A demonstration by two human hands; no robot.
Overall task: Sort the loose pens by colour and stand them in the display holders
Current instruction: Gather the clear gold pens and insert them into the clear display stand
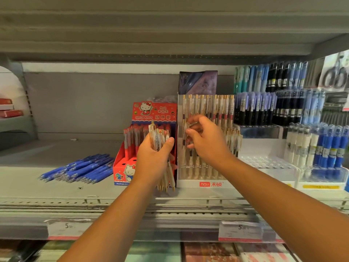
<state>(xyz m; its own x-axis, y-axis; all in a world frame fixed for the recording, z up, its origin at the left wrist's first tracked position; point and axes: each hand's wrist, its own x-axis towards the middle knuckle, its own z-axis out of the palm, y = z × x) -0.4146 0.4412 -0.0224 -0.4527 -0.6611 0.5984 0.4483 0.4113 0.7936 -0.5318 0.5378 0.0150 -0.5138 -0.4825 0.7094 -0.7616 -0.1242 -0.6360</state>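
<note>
Left hand (151, 161) grips white pens (157, 138) | right hand (205, 143) pinches 1 at clear holder (190, 184) | blue pens (79, 170) lie unsorted

Grey shelf (37, 190) — loose blue pens (79, 170) at left, red pen box (123, 172), clear holder (188, 183) of white pens (207, 108), more clear holders (268, 164) rightward

a grey metal shelf (56, 154) runs the width of the view, its grey back panel (85, 103) dull and softly lit. the underside of the shelf above (151, 25) hangs overhead — ribbed and pale. along the front rail (170, 210) sit two blurred price labels (239, 231). at far left a neighbouring bay (15, 129) holds red boxes (10, 112). below the rail lie printed covers (207, 251), out of focus.
</note>
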